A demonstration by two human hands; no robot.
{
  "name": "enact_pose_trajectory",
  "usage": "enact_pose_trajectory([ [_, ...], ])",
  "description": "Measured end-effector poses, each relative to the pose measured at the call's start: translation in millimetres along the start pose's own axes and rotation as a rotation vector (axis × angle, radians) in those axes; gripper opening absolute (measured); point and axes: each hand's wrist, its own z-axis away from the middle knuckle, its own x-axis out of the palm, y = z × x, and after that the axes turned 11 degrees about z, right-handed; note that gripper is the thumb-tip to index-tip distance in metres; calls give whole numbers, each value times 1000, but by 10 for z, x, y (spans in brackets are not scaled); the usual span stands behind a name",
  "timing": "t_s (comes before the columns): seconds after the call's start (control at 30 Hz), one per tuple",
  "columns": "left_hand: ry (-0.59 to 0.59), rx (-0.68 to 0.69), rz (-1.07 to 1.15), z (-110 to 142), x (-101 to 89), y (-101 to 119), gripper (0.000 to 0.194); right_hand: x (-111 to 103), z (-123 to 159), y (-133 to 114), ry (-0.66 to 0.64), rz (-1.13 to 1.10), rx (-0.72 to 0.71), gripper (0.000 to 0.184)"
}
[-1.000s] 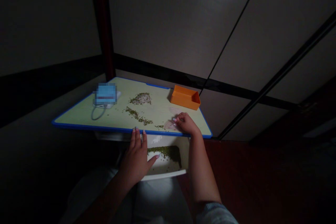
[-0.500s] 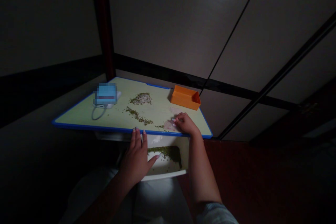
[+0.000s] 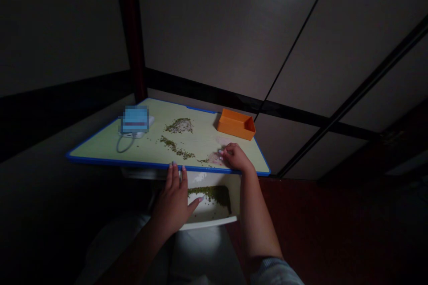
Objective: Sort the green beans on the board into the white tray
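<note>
My left hand (image 3: 176,197) is open, its fingertips resting against the blue front edge of the table (image 3: 157,104) and its thumb stretched out over the drawer. My right hand (image 3: 236,157) is closed in a pinch low over the tabletop, at the right end of a strip of small green beans (image 3: 177,149). Whatever its fingertips hold, if anything, is too small to make out. Pale pinkish patches (image 3: 214,157) show on the surface beside it. Farther back lies a heap of pale grains mixed with green ones (image 3: 180,125).
An orange open box (image 3: 236,131) stands at the table's back right. On the left sits a pale device with a blurred blue screen (image 3: 134,118) and a looped cable. Below the front edge, a white pulled-out drawer (image 3: 209,222) holds many green beans. Dark panels rise behind.
Almost nothing differs. The fingertips of my right hand have shifted very slightly to the left; my left hand stays in place.
</note>
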Motion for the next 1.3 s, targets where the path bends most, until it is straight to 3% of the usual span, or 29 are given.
enact_pose_trajectory([
  [0.43, 8, 9, 2, 5, 6, -9, 94, -1, -20, -63, 2, -18, -70, 26],
  [1.3, -2, -7, 12, -3, -18, 20, 93, 79, -76, -230, 27, 32, -24, 22],
])
